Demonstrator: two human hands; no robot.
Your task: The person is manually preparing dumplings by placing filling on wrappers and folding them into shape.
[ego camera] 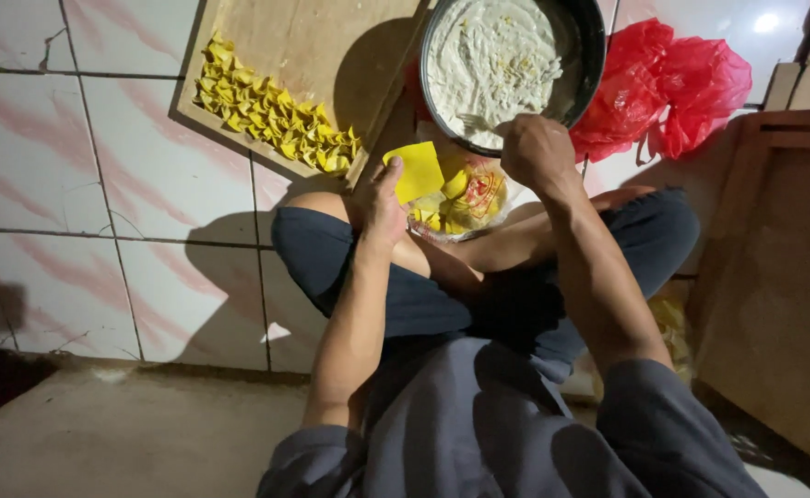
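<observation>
Sitting cross-legged on the tiled floor [100, 184] here, wonton folding in full swing. Left hand [382, 207] has a single yellow wrapper [419, 171] lying flat across it, fingers spread out under it with the thumb along the edge, and there's no filling on it yet as far as I can see. Right hand [536, 152] is closed in a fist round a utensil [474, 122] at the near rim of the dark bowl [589, 55], fingers pressed tight together around the handle, with the tip down in the pale filling [488, 55]. Can't tell if it's a fork or a spoon. Just below the wrapper there's a bag of wrappers [465, 198] resting on the lap, looks like a fair few left in it. On the wooden board [322, 46] to the left there's already a good heap of folded wontons [271, 115] in rows along the near edge, but most of the board is bare and the bowl looks pretty full, so I'd say early to midway, plenty left to wrap. Red plastic bag [663, 83] sits off to the right of the bowl
</observation>
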